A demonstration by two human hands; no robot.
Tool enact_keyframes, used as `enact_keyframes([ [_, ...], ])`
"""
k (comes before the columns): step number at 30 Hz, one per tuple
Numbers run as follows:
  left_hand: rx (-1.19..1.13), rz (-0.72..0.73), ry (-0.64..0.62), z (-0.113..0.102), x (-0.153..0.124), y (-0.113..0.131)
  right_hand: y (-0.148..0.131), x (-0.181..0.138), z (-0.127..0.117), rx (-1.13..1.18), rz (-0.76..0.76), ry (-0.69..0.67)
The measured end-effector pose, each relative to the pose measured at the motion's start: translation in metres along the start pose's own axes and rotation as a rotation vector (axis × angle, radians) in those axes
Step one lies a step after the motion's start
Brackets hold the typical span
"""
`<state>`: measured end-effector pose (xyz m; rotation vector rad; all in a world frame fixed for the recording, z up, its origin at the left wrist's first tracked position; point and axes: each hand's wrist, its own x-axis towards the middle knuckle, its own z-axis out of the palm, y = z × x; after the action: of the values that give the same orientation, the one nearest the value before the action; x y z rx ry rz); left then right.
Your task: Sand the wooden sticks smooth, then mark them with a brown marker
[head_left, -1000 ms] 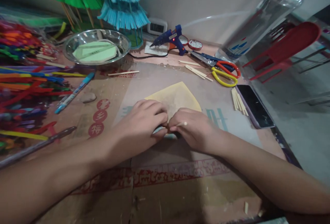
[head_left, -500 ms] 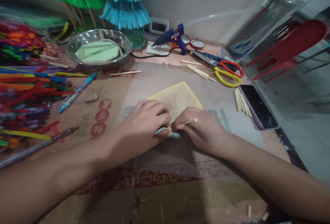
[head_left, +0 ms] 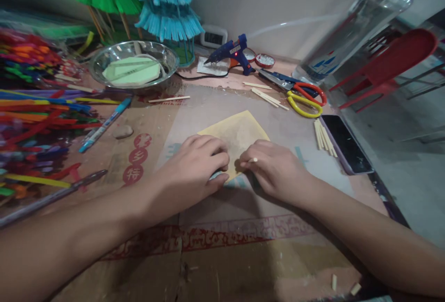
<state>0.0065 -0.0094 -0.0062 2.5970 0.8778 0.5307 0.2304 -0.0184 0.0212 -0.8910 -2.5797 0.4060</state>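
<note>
My left hand (head_left: pixel 194 170) rests knuckles up on the near corner of a yellow paper sheet (head_left: pixel 236 131), fingers curled and pressing something pale blue under the palm that I cannot make out. My right hand (head_left: pixel 274 170) lies just to its right, fingers closed in a pinch round a thin wooden stick (head_left: pixel 253 159) whose tip shows at the knuckles. The two hands almost touch over the sheet's near edge.
A steel bowl (head_left: pixel 163 56) with green paper, a blue glue gun (head_left: pixel 231 51), yellow and red scissors (head_left: pixel 306 100), loose wooden sticks (head_left: pixel 323 135), a phone (head_left: pixel 346 143), a blue pen (head_left: pixel 104 125), a heap of coloured strips (head_left: pixel 31 102) at left, paper trees (head_left: pixel 167 0) behind.
My right hand has shifted slightly to the right and its stick now points more toward the left hand. The left hand stays in place.
</note>
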Motion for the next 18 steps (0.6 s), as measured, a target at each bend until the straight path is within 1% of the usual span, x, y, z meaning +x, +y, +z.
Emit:
enact_keyframes([
  [2, -0.007, -0.002, 0.006, 0.0001, 0.0003, 0.0001, -0.0011, 0.0002, 0.0005, 0.053, -0.033, 0.001],
  [4, -0.009, -0.011, 0.009, 0.0001, 0.0005, 0.0002, -0.0011, 0.0001, 0.0008, 0.06, -0.059, -0.023],
  [7, -0.013, -0.024, 0.002, -0.0001, 0.0008, 0.0005, 0.0002, -0.0006, 0.0, 0.0, -0.02, -0.011],
  [9, -0.015, -0.022, 0.004, -0.0002, 0.0009, 0.0008, 0.0003, -0.001, -0.0005, 0.038, -0.026, 0.015],
  [12, -0.003, -0.025, 0.002, -0.0008, 0.001, 0.0014, -0.0006, -0.0016, -0.0009, 0.078, -0.066, -0.029],
  [14, 0.004, -0.024, -0.006, -0.0012, 0.0009, 0.0017, -0.0012, -0.0021, -0.0011, 0.03, -0.047, -0.046],
  [16, 0.005, -0.02, -0.008, -0.0013, 0.0008, 0.0016, -0.002, -0.0025, -0.001, 0.014, -0.025, -0.031],
  [18, 0.002, -0.019, -0.002, -0.0009, 0.0006, 0.0011, -0.0027, -0.0027, -0.0012, 0.052, -0.046, -0.021],
])
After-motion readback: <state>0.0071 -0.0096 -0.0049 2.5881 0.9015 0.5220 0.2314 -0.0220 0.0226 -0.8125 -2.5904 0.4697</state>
